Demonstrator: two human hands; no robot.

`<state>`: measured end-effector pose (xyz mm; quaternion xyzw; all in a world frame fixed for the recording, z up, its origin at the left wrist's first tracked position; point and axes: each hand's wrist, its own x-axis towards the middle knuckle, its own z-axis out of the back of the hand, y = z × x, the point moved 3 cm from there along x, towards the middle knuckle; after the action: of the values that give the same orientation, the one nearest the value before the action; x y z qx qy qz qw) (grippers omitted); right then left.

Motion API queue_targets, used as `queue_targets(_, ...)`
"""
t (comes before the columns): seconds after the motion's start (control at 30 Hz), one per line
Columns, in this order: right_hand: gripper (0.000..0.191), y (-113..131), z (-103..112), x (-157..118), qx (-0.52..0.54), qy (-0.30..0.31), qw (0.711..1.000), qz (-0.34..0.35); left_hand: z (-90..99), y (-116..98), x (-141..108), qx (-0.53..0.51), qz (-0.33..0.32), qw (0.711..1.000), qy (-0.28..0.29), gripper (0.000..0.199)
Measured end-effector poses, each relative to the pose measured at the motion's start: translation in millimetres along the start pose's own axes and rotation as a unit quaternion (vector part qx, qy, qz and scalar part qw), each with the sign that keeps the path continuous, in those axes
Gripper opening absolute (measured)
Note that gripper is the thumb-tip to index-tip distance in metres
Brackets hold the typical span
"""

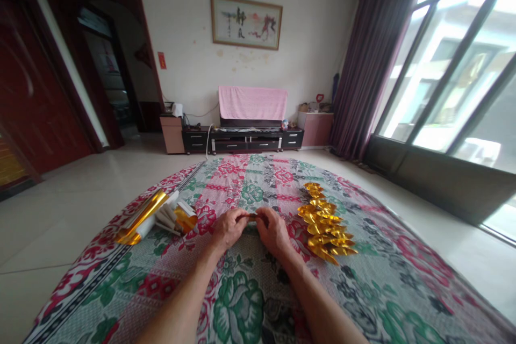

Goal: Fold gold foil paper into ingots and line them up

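Note:
Both my hands meet over the middle of a flowered cloth (242,306). Between them is a small strip of gold foil paper (252,217), mostly hidden by the fingers. My left hand (230,227) pinches its left end, and my right hand (274,228) pinches the right end. To the right lies a row of folded gold foil pieces (324,220) with pointed ends, set close together. On the left are rolled sheets of gold foil paper (147,215) with white backs, beside a bundle of white-backed rolls (167,217).
Beyond the cloth stands a low black TV cabinet (245,142) with a pink towel (253,102) draped over what stands on it. A purple curtain (355,64) and large windows are at the right. Dark red doors (36,86) are at the left. Pale floor tiles (80,188) surround the cloth.

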<state>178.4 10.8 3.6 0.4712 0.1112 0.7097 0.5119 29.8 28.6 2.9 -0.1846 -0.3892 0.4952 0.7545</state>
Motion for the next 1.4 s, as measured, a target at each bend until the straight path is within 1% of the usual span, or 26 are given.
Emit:
queue_targets(0.13, 0.02, -1, 0, 1, 0.009, 0.014, 1.0, 0.009, -0.6, 1, 0, -0.008, -0.002, 1.0, 0.001, 0.018)
queue_targets(0.63, 0.02, 0, 1, 0, 0.017, 0.023, 1.0, 0.006, 0.6, -2, -1, -0.003, -0.014, 1.0, 0.008, 0.018)
queue_targets(0.97, 0.018, -2, -1, -1, 0.007, 0.018, 1.0, 0.01, 3.7, -10, -3, -0.027, -0.016, 0.999, 0.011, 0.017)
queue_targets(1.27, 0.017, 3, 2, 0, 0.022, 0.02, 0.999, 0.017, 2.8, -5, -1, -0.036, -0.02, 0.999, -0.014, 0.016)
queue_targets(1.4, 0.018, 4, 3, -1, 0.031, 0.019, 0.999, 0.009, 2.4, -5, 0, -0.035, -0.011, 0.999, -0.013, 0.017)
